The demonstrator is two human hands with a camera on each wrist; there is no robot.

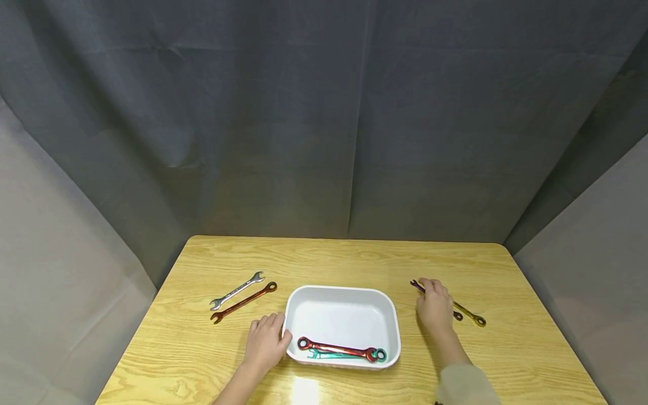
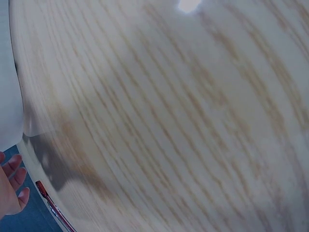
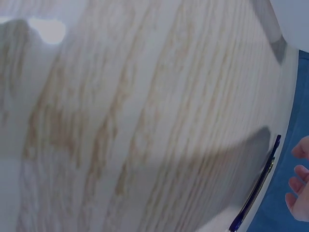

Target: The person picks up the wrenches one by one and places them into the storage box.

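My left hand (image 1: 265,340) is at the left side of a white plastic tub (image 1: 339,290), thumb over the rim and fingers along the outside wall. Inside the tub lie a red combination wrench (image 1: 336,348) and a green one (image 1: 331,355), overlapping near the front wall. On the right, my right hand (image 1: 436,304) is over a purple wrench (image 1: 416,286), hiding its middle. A gold wrench (image 1: 468,313) lies against it, partly covered. In the right wrist view the fingers (image 3: 299,186) are loosely bent and apart, close by the two wrenches.
Left of the tub, a silver open-end wrench (image 1: 237,291) and an orange-red combination wrench (image 1: 244,304) lie side by side on the wood-grain table (image 1: 344,261). A grey curtain (image 1: 283,140) hangs behind the table's back edge.
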